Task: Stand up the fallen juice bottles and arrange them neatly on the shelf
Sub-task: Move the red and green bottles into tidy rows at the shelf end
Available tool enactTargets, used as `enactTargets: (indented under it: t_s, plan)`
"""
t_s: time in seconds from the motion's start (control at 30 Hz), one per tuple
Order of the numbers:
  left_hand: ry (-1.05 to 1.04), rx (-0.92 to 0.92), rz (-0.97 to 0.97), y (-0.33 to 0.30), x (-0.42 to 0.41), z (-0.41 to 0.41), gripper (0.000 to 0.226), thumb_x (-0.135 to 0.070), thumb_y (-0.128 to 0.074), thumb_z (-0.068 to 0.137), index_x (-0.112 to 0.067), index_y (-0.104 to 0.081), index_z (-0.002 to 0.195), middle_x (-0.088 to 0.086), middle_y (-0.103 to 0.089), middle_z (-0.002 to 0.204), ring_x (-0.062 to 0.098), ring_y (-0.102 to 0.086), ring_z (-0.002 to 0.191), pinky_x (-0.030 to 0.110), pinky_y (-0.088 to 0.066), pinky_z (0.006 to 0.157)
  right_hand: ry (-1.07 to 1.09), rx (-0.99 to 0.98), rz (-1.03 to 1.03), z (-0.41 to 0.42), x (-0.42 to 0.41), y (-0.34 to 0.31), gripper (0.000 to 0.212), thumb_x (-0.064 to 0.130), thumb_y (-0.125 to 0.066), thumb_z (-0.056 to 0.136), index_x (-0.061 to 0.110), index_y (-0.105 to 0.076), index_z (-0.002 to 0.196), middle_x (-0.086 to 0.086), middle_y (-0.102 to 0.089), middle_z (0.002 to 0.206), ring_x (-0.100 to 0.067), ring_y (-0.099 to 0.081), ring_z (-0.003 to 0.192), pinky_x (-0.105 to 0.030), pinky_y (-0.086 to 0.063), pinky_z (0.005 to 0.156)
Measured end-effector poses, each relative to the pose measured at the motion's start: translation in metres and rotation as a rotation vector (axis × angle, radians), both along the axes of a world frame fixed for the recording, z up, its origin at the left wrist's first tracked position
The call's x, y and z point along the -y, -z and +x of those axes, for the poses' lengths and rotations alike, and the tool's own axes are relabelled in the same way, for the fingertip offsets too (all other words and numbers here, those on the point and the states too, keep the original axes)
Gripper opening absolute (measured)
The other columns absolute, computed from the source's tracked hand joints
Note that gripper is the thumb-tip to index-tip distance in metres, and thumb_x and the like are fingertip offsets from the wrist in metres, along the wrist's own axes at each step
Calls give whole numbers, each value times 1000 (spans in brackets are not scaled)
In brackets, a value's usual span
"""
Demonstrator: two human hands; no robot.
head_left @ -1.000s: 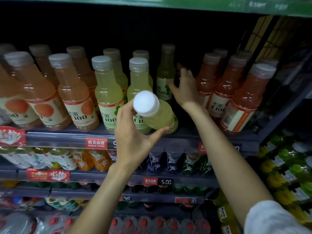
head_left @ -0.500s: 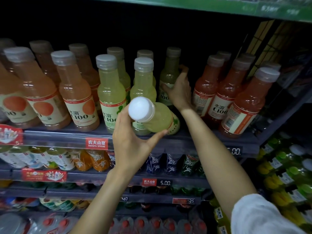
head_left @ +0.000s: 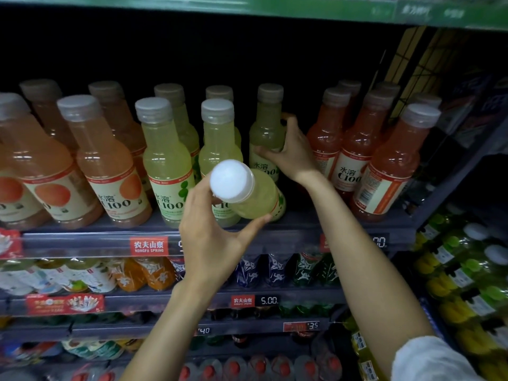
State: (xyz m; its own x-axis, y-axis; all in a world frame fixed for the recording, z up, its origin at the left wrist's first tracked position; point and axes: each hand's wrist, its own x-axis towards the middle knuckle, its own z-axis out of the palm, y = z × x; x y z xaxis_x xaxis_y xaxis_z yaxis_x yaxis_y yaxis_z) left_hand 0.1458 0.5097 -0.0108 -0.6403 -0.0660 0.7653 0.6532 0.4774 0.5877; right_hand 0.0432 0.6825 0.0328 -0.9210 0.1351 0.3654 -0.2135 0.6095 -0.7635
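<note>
Your left hand (head_left: 211,237) grips a tilted yellow-green juice bottle (head_left: 254,196) by the shoulder, white cap (head_left: 231,180) pointing toward the camera, its base over the front edge of the shelf (head_left: 82,237), label partly readable "C10". Your right hand (head_left: 291,152) wraps around a standing yellow-green bottle (head_left: 268,130) further back, label showing "水溶" and "100". Other yellow-green bottles standing on the shelf: four visible, the front left one (head_left: 166,166) reading "水溶 C100", the front right one (head_left: 220,149) partly hidden behind the held bottle. Left of them, five peach-orange bottles, the front one (head_left: 107,171) labelled "水溶 C100" with an orange fruit picture. Right, about six red-pink bottles, one (head_left: 354,152) reading "水溶 C100", the nearest (head_left: 390,171) turned barcode-out. Shelf rail carries a red tag (head_left: 149,246) "农夫山泉 NONGFU SPRING"; lower rail has a price tag (head_left: 269,300) "5.00". Lower shelves hold blurred drinks, count unclear.
</note>
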Motion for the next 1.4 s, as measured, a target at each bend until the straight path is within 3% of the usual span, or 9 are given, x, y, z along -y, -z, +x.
enactTargets:
  t_s: [0.3, 0.4, 0.53, 0.63, 0.73, 0.8, 0.93, 1.17, 1.4]
  plan:
    - [-2, 43, -43, -6, 2, -5, 74, -55, -72, 66, -22, -39, 124, 10, -60, 111, 27, -59, 98, 34, -49, 84, -72, -9, -46, 8, -3, 3, 72, 22, -76, 78, 13, -33, 135, -9, -58, 125, -21, -58, 111, -35, -47, 95]
    - [-16, 32, -81, -8, 1, -8, 77, -55, -72, 66, -14, -43, 125, 1, -56, 111, 20, -56, 97, 28, -49, 81, -65, -11, -54, 11, -3, 4, 74, 21, -76, 78, 12, -32, 136, -8, -58, 125, -19, -58, 110, -31, -47, 93]
    - [-38, 8, -149, -15, -8, -11, 82, -50, -73, 68, 4, -51, 125, 14, -63, 112, 15, -52, 101, 11, -39, 90, -88, 48, -155, 23, -3, -3, 72, 18, -66, 87, 17, -24, 145, -9, -49, 136, -20, -51, 122, -34, -43, 102]
    - [-65, 31, -228, -22, -18, -16, 84, -54, -69, 73, -2, -46, 134, 11, -64, 114, 20, -59, 99, 21, -47, 77, -125, 19, -379, 48, -10, -12, 55, 23, -47, 99, 27, -21, 148, -6, -32, 151, -12, -35, 134, -18, -36, 104]
    - [-148, 18, -316, -28, -29, -23, 82, -54, -71, 77, -1, -46, 135, 10, -65, 110, 23, -61, 95, 26, -45, 62, -198, 48, -490, 63, -14, -8, 45, 48, -40, 97, 40, -32, 141, 3, -33, 152, -11, -34, 137, -39, -28, 115]
    - [-213, -19, -373, -34, -37, -24, 79, -50, -75, 77, 1, -49, 131, 9, -66, 102, 22, -59, 87, 22, -35, 53, -225, 89, -523, 64, -12, -1, 51, 57, -39, 92, 41, -34, 140, 8, -32, 152, -8, -33, 136, -42, -26, 116]
    - [-299, -88, -465, -38, -49, -29, 82, -45, -79, 73, 0, -48, 134, 12, -66, 114, 26, -65, 84, 24, -41, 49, -220, 81, -548, 65, -6, 13, 47, 42, -33, 100, 27, -34, 144, 10, -44, 143, 3, -41, 127, -23, -32, 109]
    - [-225, -71, -452, -34, -51, -33, 79, -42, -74, 80, 2, -44, 138, 15, -65, 114, 27, -65, 86, 29, -47, 52, -201, 69, -584, 60, -4, 31, 48, 44, -29, 101, 24, -33, 145, 6, -44, 145, -3, -38, 133, -30, -28, 115]
    - [-80, -206, -136, -14, -10, -27, 33, -12, -58, 93, 1, -57, 124, 11, -61, 122, 21, -57, 111, 20, -48, 92, -194, 77, -768, 60, 16, 44, 65, 60, -33, 90, 29, -29, 147, 8, -38, 150, -6, -34, 137, -40, -24, 117]
